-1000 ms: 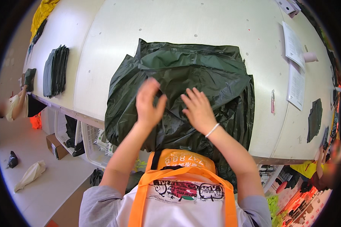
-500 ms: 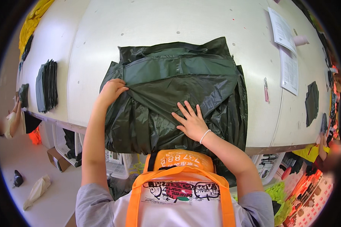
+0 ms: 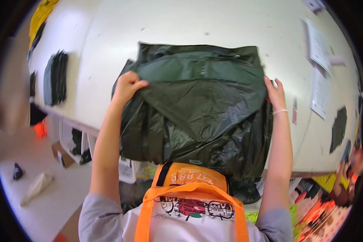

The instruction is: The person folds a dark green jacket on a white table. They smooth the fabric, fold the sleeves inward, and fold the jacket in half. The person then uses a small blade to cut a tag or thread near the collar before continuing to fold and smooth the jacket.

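Note:
A dark green, shiny fabric piece lies in layers at the near edge of the table, its lower part wrinkled and hanging over that edge. Across its upper part runs a matte green band with a vertical seam near the middle. My left hand is closed on the fabric at the band's left end, thumb pointing inward. At the opposite end my right hand, wearing a beaded bracelet, grips the right edge; some of its fingers are hidden. Between the hands the fold edge is drawn fairly straight.
A stack of dark folded pieces lies on the table to the left. On the right are printed sheets, a small cutter and another dark piece. White crates stand below the edge. Blurred people are at both sides.
My right hand has left the middle of the fabric and moved right to its edge, where it now grips. My left hand keeps its hold. The fold edge is straighter, and the view has shifted.

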### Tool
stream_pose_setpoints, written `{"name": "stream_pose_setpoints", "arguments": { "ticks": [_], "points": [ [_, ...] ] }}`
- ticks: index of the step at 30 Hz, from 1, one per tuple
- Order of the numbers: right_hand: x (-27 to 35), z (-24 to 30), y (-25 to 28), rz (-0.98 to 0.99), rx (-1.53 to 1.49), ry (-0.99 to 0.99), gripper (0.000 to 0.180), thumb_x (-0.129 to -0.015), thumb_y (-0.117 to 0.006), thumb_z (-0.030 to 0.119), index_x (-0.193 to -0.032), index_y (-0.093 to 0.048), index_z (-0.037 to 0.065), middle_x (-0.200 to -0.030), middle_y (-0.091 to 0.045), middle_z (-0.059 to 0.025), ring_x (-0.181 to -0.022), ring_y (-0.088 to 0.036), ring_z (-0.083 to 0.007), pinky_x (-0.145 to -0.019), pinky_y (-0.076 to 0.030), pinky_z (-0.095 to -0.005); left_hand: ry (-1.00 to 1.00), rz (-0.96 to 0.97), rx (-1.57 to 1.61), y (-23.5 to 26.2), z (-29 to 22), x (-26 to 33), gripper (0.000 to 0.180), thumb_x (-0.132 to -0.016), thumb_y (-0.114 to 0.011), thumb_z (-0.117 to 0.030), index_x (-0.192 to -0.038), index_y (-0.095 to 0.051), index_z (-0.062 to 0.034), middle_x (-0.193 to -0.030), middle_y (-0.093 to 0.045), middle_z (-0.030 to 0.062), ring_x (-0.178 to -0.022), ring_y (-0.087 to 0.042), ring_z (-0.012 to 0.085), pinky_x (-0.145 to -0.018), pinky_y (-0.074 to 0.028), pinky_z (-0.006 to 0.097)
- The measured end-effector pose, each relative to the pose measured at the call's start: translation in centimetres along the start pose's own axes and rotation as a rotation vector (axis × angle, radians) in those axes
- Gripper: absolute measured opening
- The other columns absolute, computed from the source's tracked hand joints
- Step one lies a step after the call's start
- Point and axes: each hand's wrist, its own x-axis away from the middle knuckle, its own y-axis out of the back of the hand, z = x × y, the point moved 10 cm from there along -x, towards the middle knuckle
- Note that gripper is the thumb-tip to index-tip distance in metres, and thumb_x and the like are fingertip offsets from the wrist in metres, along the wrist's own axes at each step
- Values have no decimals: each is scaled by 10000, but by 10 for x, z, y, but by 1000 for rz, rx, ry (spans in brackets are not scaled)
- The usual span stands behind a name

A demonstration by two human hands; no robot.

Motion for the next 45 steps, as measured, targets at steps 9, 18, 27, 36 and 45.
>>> {"name": "stream_pose_setpoints", "arguments": {
  "ticks": [9,18,27,36,45],
  "points": [
    [-15,-67,3,-121,-385,109,551,-894,-614,431,-1151,-583,-56,-1007,-670,-98,-820,-616,-115,-738,-474,-225,333,-510,-209,14,13,32,645,-700,-820,-297,-1215,-553,-15,-907,-611,78,-889,-578,200,-741,-479,292],
    [62,-9,-21,286,-558,-25,296,-918,-611,222,-1102,-586,-8,-993,-640,-55,-853,-584,-116,-753,-451,-246,721,-429,916,-28,66,52,494,-822,-716,-155,-1215,-507,58,-902,-620,41,-704,-549,87,-609,-437,215],
    [187,167,-111,181,80,931,562,-644,-604,-48,-1180,-632,115,-753,-494,-106,-673,-545,-273,-642,-485,-352,6,-566,258,-22,-122,13,325,-756,-678,31,-1071,-677,-50,-665,-423,-84,-590,-365,19,-517,-303,171],
    [168,98,-158,662,6,596,111,-800,-678,97,-879,-681,20,-749,-588,-121,-654,-599,-263,-629,-487,-330,-66,15,-224,-176,-104,3,431,-739,-642,-102,-1164,-624,-172,-814,-567,74,-703,-610,291,-601,-507,396],
    [101,187,-132,59,330,1187,265,-739,-630,-37,-974,-664,81,-1056,-564,-105,-942,-572,-285,-768,-494,-346,-258,-105,-165,-150,-144,14,426,-727,-654,-82,-1145,-634,-157,-745,-522,56,-630,-582,255,-544,-489,360]
  ]
}}
